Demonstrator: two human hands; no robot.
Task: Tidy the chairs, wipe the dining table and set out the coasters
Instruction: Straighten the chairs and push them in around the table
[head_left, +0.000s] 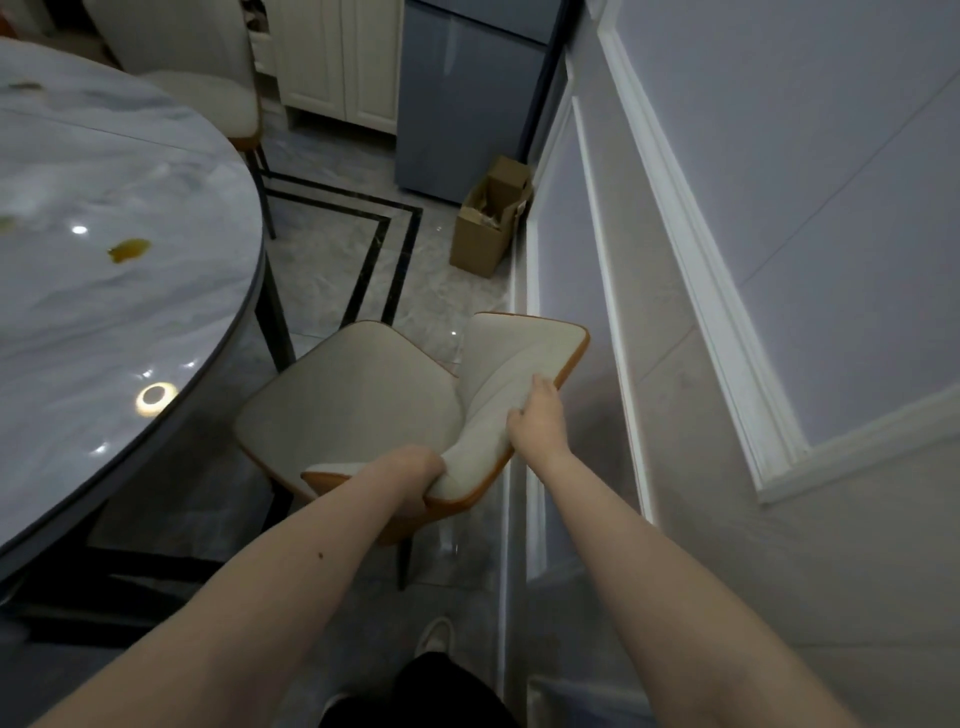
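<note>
Two chairs: one (358, 395) just right of the round counter (104, 322), another (208, 88) behind it. One cardboard box (480, 236) beyond. Two hands: left (415, 467), right (535, 415).

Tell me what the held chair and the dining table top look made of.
Chair: cream upholstery, seemingly matte leatherette or fabric, with orange piping and softly padded surfaces. Table top: grey-white veined stone, probably polished marble or sintered slab; it mirrors ceiling lights glossily.

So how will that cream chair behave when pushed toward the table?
The chair probably slides easily: the floor is glossy tile. Both hands, left hand and right hand, grip its backrest high up, so it may tip on thin legs.
</note>
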